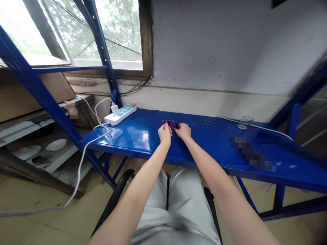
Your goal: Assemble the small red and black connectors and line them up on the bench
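Hands: the person's left hand (pixel 165 134) and right hand (pixel 183 130) are right up at the action, side by side on the far part of the shelf!

Main pieces: a row of small red and black cylinders (pixel 169 123), short and too small to identify exactly.

Which way they point: each one stands upright, long axis straight up off the steel, and the row itself runs left to right along the shelf.

Where they are: mid-shelf, toward the back, just beyond both hands, on a blue steel shelf (pixel 206 140).

Left fingers: curled down over the left end of the row, touching or just about touching the red pieces; no telling from here if they have hold of one.

Right fingers: loosely bent, tips reaching in at the black piece on the right end; again, grip or no grip, I can't tell.

Containers: one clear glass tumbler (pixel 246 121) off to the right near the back edge, contents too small to make out, with a white cable (pixel 257 126) running just behind it.

Also on the shelf: a cluster of tiny dark studs (pixel 209 122) right of the row, and a white power strip (pixel 120 114) at the left, a white plug (pixel 114 108) in it.

Blurred: a pixelated patch (pixel 252 154) at right hides whatever lies there.
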Demonstrator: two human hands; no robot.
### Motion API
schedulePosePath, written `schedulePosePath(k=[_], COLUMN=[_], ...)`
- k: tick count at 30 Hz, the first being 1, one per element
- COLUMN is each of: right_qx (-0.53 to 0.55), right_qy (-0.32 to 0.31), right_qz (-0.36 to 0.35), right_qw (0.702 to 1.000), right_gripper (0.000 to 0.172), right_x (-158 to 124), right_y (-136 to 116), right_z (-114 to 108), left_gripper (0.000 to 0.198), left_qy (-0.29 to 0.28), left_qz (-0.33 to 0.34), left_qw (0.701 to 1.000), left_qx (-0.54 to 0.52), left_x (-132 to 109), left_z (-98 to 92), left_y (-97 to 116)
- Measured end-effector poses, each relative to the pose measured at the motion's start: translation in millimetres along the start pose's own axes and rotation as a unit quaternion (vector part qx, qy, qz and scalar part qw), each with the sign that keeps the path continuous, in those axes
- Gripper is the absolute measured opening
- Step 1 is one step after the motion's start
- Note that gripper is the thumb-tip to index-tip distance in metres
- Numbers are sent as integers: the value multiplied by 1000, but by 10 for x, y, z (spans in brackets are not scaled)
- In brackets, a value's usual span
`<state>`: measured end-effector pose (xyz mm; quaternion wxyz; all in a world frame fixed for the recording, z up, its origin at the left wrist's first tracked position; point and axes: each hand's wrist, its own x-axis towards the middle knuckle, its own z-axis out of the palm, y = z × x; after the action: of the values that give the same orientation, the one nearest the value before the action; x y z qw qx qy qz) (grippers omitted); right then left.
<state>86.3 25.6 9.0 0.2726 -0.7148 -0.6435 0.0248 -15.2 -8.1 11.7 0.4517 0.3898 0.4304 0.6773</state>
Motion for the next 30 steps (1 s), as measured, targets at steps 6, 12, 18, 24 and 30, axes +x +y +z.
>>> schedulePosePath(k=[6, 12, 18, 24, 30], right_qx=[23, 32, 15, -12, 40], right_qy=[7, -13, -11, 55, 118], right_qz=[11, 1, -34, -140, -180], right_qw=[1000, 999, 999, 989, 976], right_gripper=[15, 15, 16, 24, 24], right_x=[-9, -44, -178, -381, -396], right_y=[83, 188, 281, 393, 461], right_z=[-2, -142, -276, -319, -329], left_gripper=[36, 39, 30, 41, 21], left_qy=[-5, -15, -99, -207, -190], left_qz=[4, 20, 65, 182, 200], left_qw=[1000, 999, 990, 937, 931], left_qx=[20, 30, 76, 213, 240], left_x=[-12, 12, -54, -131, -62], left_z=[4, -8, 29, 50, 31], left_y=[18, -21, 9, -44, -129])
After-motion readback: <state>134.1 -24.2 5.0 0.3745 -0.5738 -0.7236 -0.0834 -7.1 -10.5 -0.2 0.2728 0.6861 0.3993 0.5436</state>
